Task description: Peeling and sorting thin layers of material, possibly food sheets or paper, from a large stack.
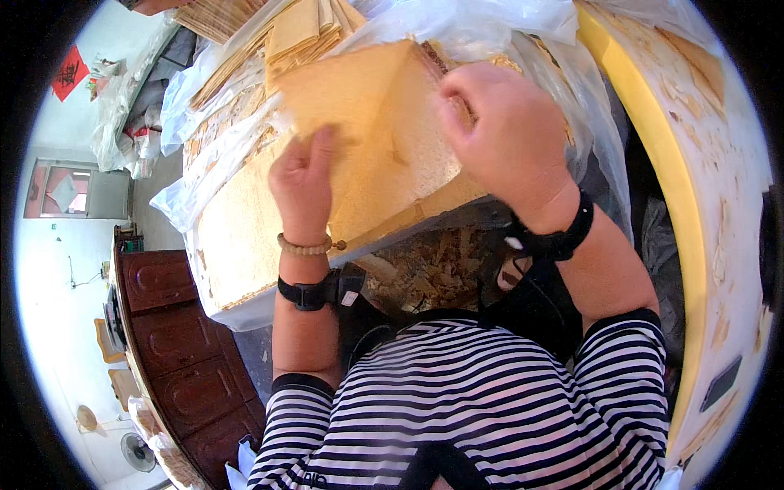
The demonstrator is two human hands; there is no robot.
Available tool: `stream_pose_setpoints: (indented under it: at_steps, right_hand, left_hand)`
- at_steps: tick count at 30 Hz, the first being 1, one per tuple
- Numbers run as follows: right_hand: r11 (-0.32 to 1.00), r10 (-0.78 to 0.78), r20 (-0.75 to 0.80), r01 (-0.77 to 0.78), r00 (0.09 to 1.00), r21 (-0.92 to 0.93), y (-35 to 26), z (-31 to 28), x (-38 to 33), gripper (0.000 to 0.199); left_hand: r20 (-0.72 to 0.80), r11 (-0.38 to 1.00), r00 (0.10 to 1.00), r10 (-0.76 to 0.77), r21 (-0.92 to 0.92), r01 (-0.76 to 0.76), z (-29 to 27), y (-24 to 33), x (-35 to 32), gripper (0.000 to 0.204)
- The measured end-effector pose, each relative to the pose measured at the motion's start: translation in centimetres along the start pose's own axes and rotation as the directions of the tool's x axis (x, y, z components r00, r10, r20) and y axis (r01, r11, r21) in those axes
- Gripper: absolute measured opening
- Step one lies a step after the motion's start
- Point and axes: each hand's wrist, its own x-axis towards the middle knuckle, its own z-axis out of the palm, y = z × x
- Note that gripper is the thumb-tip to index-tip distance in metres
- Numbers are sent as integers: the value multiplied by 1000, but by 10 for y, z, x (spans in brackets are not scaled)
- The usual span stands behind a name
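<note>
A thin, brittle-looking yellow sheet [351, 94] lies tilted over a plastic-covered work surface, with a raised crease running down it. Its middle is smeared by motion. My left hand [302, 180] is closed over the sheet's left part, thumb pressed to the fingers; what it pinches, if anything, is hidden. At the sheet's right edge my right hand [510, 135] is curled into a fist. A bit of brown shows in the fist's hollow, too small to name. Beneath, more flat yellow sheet material [253, 220] reaches toward the near edge.
Folded yellow sheets [302, 33] are piled at the back, among clear plastic film [482, 20] and flakes. A yellow-edged white table [678, 204] bearing scraps and a phone [722, 384] runs along the right. Crumbs [425, 265] lie below; a dark-red wooden cabinet [188, 347] stands left.
</note>
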Motion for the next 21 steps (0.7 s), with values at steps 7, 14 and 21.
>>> stream_pose_setpoints:
  at_steps: [7, 14, 21]
  right_hand:
    - [973, -232, 533, 206, 814, 109, 0, 90, -12, 31]
    - [945, -316, 474, 318, 822, 79, -1, 105, -12, 42]
    - [969, -236, 559, 234, 795, 75, -1, 104, -6, 42]
  left_hand:
    - [117, 945, 976, 183, 253, -207, 3, 0, -3, 16]
    - [-266, 989, 952, 149, 14, -150, -36, 6, -2, 20]
    - [-446, 982, 887, 121, -76, -173, -69, 26, 1, 27]
